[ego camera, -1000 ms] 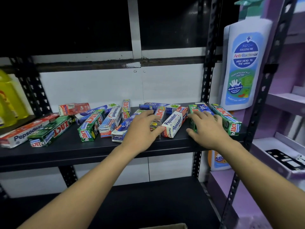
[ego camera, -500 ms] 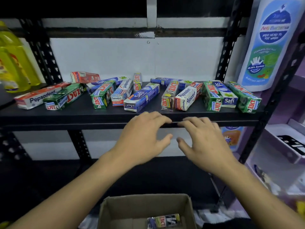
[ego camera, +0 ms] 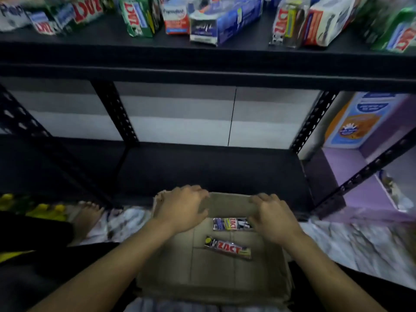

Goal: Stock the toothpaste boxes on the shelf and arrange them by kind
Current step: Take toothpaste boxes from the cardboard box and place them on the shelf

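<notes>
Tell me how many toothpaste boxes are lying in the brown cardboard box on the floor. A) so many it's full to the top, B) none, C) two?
C: two Zact boxes, one nearer and one partly hidden by the right hand, lie on the bottom of the cardboard box.
</notes>
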### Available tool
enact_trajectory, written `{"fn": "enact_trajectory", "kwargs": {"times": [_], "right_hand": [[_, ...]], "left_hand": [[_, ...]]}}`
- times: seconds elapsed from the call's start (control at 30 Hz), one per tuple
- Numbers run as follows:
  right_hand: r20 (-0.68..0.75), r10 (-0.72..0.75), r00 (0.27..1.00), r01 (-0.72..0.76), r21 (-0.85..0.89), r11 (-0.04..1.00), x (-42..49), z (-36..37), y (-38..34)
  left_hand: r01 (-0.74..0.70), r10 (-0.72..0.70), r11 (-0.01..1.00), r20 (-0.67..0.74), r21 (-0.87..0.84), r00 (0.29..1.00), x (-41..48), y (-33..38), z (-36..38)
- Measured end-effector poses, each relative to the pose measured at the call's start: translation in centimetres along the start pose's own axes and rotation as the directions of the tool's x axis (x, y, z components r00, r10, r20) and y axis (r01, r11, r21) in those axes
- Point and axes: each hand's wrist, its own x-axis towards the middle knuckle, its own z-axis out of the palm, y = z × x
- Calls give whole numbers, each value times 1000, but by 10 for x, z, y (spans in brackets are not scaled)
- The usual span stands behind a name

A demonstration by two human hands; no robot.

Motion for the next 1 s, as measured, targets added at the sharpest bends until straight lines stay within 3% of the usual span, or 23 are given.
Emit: {"fn": "enact_trajectory", "kwargs": {"times": [0.07,0.2,0.3,0.37,0.5,0.67,0.9,1.0], "right_hand": [[69,28,997,-29,7,1000,2,29,7],[251,50,967,-58,24,998,7,85,19],[362,94,927,-111,25,993,14,115,25],[396,111,912,-137,38,990,22,130,28],[456,108,884,-143,44,989,38,154,40],[490,84,868,-144,87,986,44,177,49],[440,50,897,-125,144,982,49,195,60],[415,45,909,-116,147,982,54,201,64]], "left_hand": [[48,-48,999,77,-1,996,2,-12,40],[199,-146,963,270,-183,952,8,-28,127],[404,-267,846,380,-347,886,8,-34,188],[465,-298,787,409,-405,862,8,-36,219],[473,-294,751,407,-461,865,15,-36,260],[457,-271,793,439,-403,857,26,-42,300],[390,-276,881,380,-267,883,40,-41,317],[371,-250,883,381,-286,890,37,-45,318]]}}
